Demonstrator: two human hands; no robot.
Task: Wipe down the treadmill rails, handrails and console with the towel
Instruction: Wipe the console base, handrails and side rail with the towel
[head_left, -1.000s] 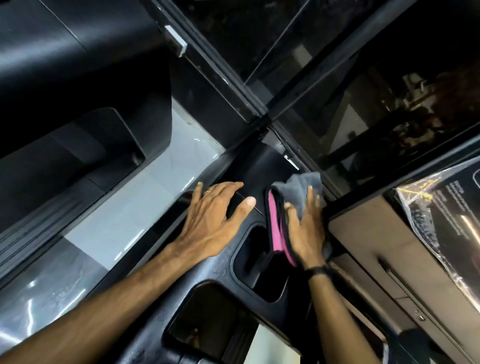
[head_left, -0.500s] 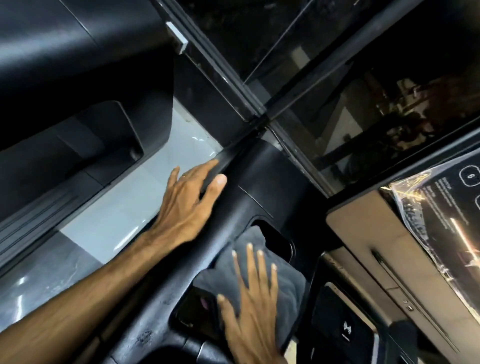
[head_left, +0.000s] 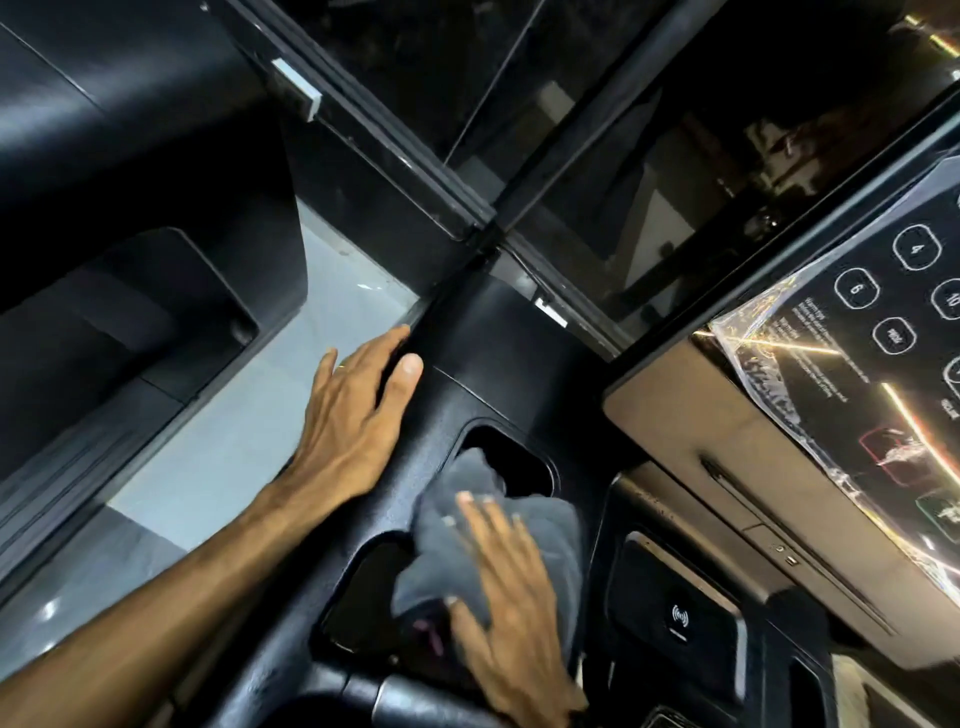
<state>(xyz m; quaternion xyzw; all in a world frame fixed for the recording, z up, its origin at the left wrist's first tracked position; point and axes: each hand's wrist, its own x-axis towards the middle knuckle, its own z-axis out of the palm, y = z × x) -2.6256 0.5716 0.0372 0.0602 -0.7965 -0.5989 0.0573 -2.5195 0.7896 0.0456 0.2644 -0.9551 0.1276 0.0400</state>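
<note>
Both hands lie flat, fingers straight: the right hand (head_left: 506, 597) presses the grey towel (head_left: 524, 540) (bunched) onto the black console tray (head_left: 498, 353); the left hand (head_left: 353, 415) rests on its edge, gripping nothing.

Both forearms were bare, with no sleeve in view on either. The left hand (head_left: 348, 415), at about 9 o'clock of the picture's middle, wore a thin pale ring (head_left: 340, 367) on one finger. The right hand (head_left: 506, 618), toward 6 o'clock, had short, pale nails. A sliver of a dark band (head_left: 575, 719) showed at the right wrist by the bottom edge, too cut off to tell more. The hands were slightly blurred.
</note>
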